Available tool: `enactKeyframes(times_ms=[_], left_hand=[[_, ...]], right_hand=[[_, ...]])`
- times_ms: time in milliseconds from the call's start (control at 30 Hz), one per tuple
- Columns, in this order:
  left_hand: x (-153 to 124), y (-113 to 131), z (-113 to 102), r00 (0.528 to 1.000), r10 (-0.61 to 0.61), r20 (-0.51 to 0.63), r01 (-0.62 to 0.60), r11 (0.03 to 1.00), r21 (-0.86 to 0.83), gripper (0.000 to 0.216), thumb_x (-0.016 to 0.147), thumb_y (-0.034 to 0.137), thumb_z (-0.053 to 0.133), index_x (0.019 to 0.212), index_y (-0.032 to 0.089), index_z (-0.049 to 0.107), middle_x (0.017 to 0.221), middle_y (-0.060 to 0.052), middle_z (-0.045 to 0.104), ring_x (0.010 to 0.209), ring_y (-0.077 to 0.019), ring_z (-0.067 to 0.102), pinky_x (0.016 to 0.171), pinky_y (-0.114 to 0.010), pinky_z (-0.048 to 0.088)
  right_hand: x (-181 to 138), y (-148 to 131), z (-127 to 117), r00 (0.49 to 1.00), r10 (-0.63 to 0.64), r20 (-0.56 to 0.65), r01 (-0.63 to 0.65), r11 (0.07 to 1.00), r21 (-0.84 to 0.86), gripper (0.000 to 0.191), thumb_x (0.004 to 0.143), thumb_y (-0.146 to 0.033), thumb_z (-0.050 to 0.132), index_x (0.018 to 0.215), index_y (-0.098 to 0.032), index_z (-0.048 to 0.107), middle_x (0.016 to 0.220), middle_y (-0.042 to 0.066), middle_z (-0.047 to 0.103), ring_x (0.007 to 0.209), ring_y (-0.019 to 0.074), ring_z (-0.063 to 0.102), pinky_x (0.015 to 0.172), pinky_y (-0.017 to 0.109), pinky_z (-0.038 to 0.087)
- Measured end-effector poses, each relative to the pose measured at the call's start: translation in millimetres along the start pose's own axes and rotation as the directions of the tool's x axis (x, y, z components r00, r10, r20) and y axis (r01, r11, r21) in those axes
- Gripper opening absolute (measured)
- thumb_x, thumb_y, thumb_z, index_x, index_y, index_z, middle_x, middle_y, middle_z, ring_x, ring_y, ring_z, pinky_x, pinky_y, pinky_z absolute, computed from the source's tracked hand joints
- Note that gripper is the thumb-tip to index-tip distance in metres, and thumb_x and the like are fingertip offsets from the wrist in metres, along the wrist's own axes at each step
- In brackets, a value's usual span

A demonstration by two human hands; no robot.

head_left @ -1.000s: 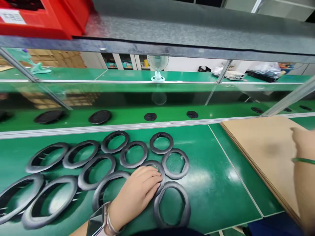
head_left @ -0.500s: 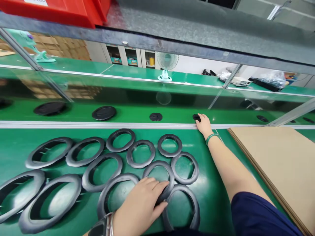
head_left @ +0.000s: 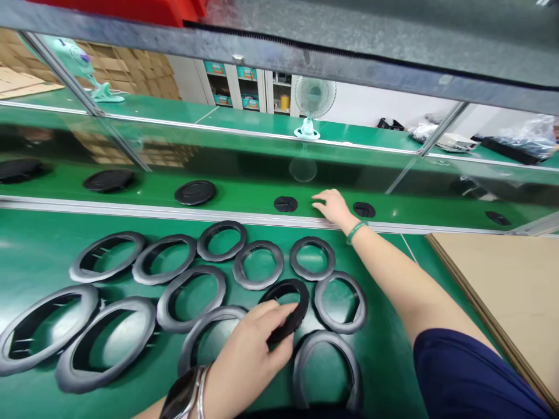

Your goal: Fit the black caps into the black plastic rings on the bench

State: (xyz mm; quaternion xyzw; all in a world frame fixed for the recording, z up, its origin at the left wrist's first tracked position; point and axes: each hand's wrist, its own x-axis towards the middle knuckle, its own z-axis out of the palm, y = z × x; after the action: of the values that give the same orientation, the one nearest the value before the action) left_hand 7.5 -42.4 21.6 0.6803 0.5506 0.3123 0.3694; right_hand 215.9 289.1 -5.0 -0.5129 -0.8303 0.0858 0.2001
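Note:
My left hand (head_left: 251, 349), wearing a watch, grips a black ring (head_left: 297, 314) between thumb and fingers; the ring is tilted, its dark side showing. Around it on the green bench lie several grey rings, including one to the right (head_left: 340, 302) and one in front (head_left: 327, 372). My right hand (head_left: 334, 206) reaches over the green belt strip with its fingers apart and nothing in them. It hovers between two small black discs, one on its left (head_left: 285, 203) and one by the wrist (head_left: 364, 209).
Larger black discs (head_left: 195, 192) lie farther left on the belt (head_left: 244, 201). A metal rail (head_left: 131, 210) separates belt and bench. Flat cardboard sheets (head_left: 502, 279) are stacked at the right. A metal shelf (head_left: 349, 64) with a red bin (head_left: 144, 9) hangs overhead.
My right hand has let go of the small black disc and moved left of it. My left hand has raised and tilted its ring. The view has shifted somewhat.

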Motion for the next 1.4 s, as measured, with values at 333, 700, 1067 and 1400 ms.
enactKeyframes(times_ms=[333,700,1067,1400], left_hand=[[18,-1,-4,0.879,-0.437,0.189,0.281,0.156,-0.947,0.018,0.087,0.017,0.054,0.098,0.015,0.068,0.090,-0.005,0.061,0.089,-0.0183,0.059,0.094,-0.041,0.051],[16,1,-3,0.890,-0.396,0.228,0.343,0.251,-0.905,0.016,0.089,0.025,0.063,0.104,0.018,0.067,0.099,-0.006,0.065,0.106,-0.0248,0.061,0.100,-0.047,0.051],[12,-2,-10,0.899,-0.361,0.248,0.436,0.691,-0.576,0.023,0.084,0.034,0.073,0.098,0.018,0.065,0.087,-0.001,0.066,0.065,-0.0099,0.055,0.064,-0.023,0.046],[4,1,13,0.880,-0.463,0.108,0.433,0.688,-0.582,0.056,0.070,0.022,0.086,0.118,0.020,0.056,0.112,-0.005,0.072,0.102,-0.0205,0.069,0.090,-0.031,0.057]], right_hand=[[72,-92,65,0.970,0.085,0.227,-0.129,0.975,0.183,0.014,0.082,-0.013,0.076,0.097,-0.012,0.078,0.094,0.006,0.073,0.085,0.0168,0.065,0.084,0.024,0.048],[-23,-82,-15,0.984,0.175,0.028,-0.169,0.881,0.442,0.008,0.089,-0.020,0.069,0.090,-0.013,0.074,0.088,0.004,0.072,0.079,0.0150,0.066,0.071,0.023,0.049],[-198,-121,-55,0.972,-0.016,-0.235,0.171,0.736,0.655,0.003,0.090,-0.019,0.071,0.088,-0.017,0.072,0.083,0.002,0.064,0.067,0.0134,0.056,0.063,0.026,0.047],[-212,-132,-33,0.862,-0.430,-0.269,0.496,0.823,0.275,0.022,0.105,-0.025,0.047,0.094,-0.014,0.063,0.092,0.008,0.064,0.083,0.0186,0.059,0.074,0.031,0.050]])
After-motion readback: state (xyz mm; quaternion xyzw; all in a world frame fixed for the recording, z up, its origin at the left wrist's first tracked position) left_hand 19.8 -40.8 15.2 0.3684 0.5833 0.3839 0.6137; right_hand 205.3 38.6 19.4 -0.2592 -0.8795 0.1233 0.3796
